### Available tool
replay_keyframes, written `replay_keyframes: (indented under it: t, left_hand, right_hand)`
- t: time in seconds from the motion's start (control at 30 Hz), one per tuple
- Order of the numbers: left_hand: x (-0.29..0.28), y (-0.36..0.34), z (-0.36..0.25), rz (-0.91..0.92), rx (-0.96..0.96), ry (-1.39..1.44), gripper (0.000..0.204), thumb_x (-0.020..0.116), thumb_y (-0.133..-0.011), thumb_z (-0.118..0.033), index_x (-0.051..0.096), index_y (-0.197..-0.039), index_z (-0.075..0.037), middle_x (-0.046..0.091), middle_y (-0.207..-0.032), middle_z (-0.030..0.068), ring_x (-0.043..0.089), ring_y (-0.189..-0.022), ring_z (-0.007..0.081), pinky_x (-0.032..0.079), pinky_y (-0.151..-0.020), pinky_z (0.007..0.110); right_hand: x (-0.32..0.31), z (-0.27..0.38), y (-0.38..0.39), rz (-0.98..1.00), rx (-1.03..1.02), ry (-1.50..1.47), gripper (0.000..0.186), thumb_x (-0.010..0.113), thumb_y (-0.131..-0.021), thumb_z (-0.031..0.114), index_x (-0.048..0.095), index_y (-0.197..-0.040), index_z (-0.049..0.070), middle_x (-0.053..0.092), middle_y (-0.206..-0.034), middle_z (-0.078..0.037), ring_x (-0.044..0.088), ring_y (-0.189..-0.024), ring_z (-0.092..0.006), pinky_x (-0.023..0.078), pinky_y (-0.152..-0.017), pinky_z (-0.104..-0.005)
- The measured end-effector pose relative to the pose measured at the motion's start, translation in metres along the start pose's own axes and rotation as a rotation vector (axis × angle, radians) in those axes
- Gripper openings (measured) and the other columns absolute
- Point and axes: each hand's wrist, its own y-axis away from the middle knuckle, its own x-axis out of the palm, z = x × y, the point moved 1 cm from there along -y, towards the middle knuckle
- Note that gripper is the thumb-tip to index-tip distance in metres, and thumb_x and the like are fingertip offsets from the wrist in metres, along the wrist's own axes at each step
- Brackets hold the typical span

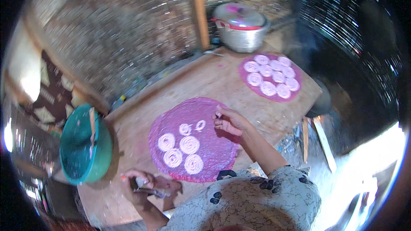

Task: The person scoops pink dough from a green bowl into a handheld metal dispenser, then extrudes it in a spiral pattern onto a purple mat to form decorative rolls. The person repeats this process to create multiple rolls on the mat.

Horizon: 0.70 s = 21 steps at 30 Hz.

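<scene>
Right hand (230, 122) curled above purple disc (218, 154), contents unclear, left hand (138, 183) around greyish object (155, 193) near tabletop edge (112, 222)

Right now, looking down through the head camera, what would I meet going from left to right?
Teal basin → left hand → larger round purple mat → smaller round purple mat → brown stick → pale plank.

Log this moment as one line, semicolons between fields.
left hand: holds blurred metallic object; right hand: over larger purple disc; disc: pale spirals
</scene>
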Motion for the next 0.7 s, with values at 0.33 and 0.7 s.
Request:
replay_keyframes:
  t: [0.33,0.7]
  left_hand:
    - [0.010,-0.008,-0.008,-0.048,0.003,-0.020,0.057,0.024,-0.099,-0.050,0.047,-0.071,-0.006,0.047,-0.049,0.0073,0.043,-0.040,0.0163,0.038,-0.043,0.029]
    - [0.028,0.001,-0.003,0.074,-0.061,-0.042,0.060,0.034,-0.096,-0.047,0.055,-0.074,0.005,0.056,-0.062,0.0153,0.055,-0.052,0.0215,0.046,-0.054,0.033]
  right_hand:
    - [-0.059,0.122,0.141,0.529,-0.933,-0.883,0.043,0.036,-0.101,0.030,0.051,-0.128,0.001,0.061,-0.103,-0.013,0.055,-0.071,-0.0155,0.047,-0.067,-0.0271]
    - [0.005,0.000,0.027,-0.232,-0.105,0.792,0.035,0.059,-0.090,0.029,0.057,-0.115,0.004,0.061,-0.099,-0.013,0.060,-0.091,-0.0224,0.049,-0.081,-0.0356]
